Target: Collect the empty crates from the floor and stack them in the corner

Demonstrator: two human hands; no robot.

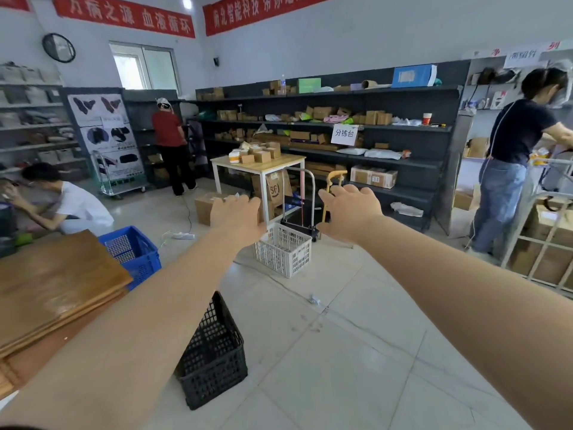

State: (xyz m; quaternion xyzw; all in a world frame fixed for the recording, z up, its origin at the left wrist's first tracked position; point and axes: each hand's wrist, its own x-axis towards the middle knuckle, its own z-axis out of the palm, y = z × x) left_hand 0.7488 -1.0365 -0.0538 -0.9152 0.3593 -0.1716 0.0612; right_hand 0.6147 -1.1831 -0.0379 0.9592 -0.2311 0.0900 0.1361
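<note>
Head view: both hands, left hand (236, 216) and right hand (350, 212), are reaching open and empty toward the white crate (282, 250) lying between them at frame centre.

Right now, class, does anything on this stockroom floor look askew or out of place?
Yes. The black crate sits tilted rather than flat, beside the wooden boards. A white power strip and its cable lie loose on the tiles, and a small white scrap lies in the walkway. The white crate stands upright.
</note>
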